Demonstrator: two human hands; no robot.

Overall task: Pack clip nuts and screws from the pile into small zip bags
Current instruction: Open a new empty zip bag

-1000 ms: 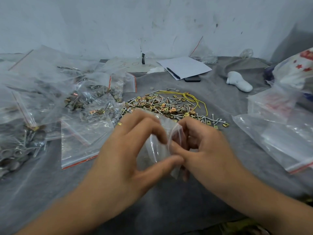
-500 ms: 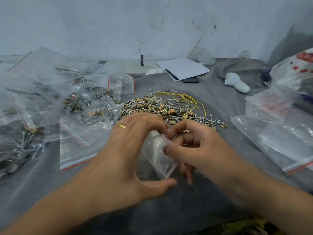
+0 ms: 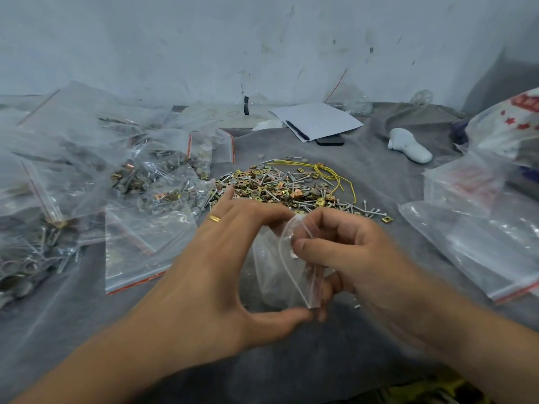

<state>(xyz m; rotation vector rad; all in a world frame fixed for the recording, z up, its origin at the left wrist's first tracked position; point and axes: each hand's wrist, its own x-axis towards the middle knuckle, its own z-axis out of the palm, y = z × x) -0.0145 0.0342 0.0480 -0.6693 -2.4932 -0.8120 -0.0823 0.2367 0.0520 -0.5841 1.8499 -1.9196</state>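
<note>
Head view: both hands [image 3: 291, 258] pinch small zip bag [image 3: 280, 275] between them, near pile [image 3: 291, 188].

A second ago both hands pinched the small zip bag [image 3: 277, 275] close together, thumbs almost touching, with the bag's top edge folded between the fingertips. Now the hands have drawn a little apart. The right hand [image 3: 347, 258] has its thumb and curled fingers on the bag's mouth, and the zip strip has come into sight as a pale curved line running down to the bag's lower corner. The left hand [image 3: 221, 272] has opened its arc wider, its thumb lying under that lower corner and its fingertips at the top edge.
</note>
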